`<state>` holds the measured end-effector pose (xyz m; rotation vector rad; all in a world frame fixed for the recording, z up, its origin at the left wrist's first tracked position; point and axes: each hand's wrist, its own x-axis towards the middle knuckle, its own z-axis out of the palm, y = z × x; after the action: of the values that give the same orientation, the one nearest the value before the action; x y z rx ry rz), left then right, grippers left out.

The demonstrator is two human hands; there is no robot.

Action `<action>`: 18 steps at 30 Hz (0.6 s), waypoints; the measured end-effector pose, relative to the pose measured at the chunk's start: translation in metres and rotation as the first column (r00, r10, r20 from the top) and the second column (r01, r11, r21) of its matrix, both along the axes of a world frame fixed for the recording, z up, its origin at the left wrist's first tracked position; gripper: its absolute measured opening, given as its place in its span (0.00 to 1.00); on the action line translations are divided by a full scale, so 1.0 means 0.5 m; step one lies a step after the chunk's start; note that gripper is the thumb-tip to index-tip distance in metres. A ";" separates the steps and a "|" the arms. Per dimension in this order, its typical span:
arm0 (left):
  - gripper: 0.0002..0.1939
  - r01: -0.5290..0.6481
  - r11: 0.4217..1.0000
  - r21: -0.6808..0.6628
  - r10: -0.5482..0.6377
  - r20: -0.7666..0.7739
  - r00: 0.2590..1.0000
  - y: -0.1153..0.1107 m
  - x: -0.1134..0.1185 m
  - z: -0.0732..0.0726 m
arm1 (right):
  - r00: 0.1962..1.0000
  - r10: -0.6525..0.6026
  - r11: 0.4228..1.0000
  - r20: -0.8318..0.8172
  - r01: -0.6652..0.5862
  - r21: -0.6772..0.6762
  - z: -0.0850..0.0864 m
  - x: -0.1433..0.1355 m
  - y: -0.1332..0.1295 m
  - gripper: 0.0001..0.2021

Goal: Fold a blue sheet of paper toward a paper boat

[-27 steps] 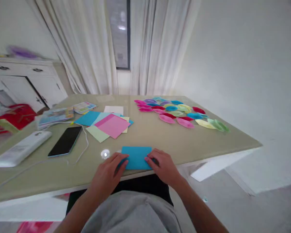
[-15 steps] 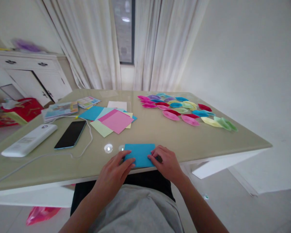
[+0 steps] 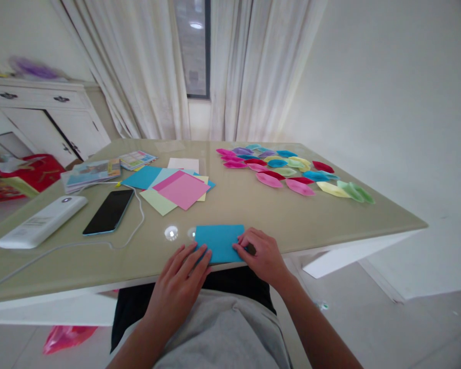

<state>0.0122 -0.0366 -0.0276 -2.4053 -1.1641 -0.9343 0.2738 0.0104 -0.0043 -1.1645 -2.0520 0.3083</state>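
Note:
A blue sheet of paper [image 3: 219, 243], apparently folded into a rectangle, lies at the table's front edge. My left hand [image 3: 186, 267] rests flat by its lower left corner, fingers stretched out, with fingertips on the paper. At the right edge, my right hand [image 3: 262, 255] has its thumb and index finger pinched together on the paper. Farther back and to the left are loose square sheets, a pink one [image 3: 181, 190] on top of light green and blue ones. Several folded paper pieces [image 3: 269, 179], pointed at both ends and in many colours, lie at the back right.
On the left are a black-screened phone [image 3: 108, 212], a white oblong device [image 3: 42, 222] and a white cable [image 3: 132, 237]. Booklets [image 3: 92, 174] are stacked behind them. The table [image 3: 276, 220] ends close to my body; a wall [image 3: 399, 128] stands at the right.
My left hand has opened from a thumb-and-finger grip at the paper's left side and slid down toward its lower left corner. The right hand keeps its place at the right edge.

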 end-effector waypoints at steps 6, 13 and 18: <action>0.16 0.008 0.999 0.046 -0.006 -0.036 0.999 -0.007 -0.001 -0.007 | 1.000 0.023 1.000 -0.020 -0.024 -0.012 0.002 0.003 -0.002 0.13; 0.19 0.026 0.998 0.062 -0.024 -0.026 0.999 -0.016 -0.009 -0.015 | 0.997 0.057 0.998 -0.054 -0.058 -0.026 0.008 0.005 -0.005 0.14; 0.16 0.012 0.996 0.084 -0.011 -0.010 1.000 -0.013 -0.007 -0.003 | 0.998 0.046 0.998 -0.050 -0.048 -0.033 0.008 0.005 -0.005 0.13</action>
<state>0.0089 -0.0430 -0.0292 -2.3495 -1.0870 -0.9554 0.2763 0.0079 -0.0004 -1.1193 -2.0404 0.3921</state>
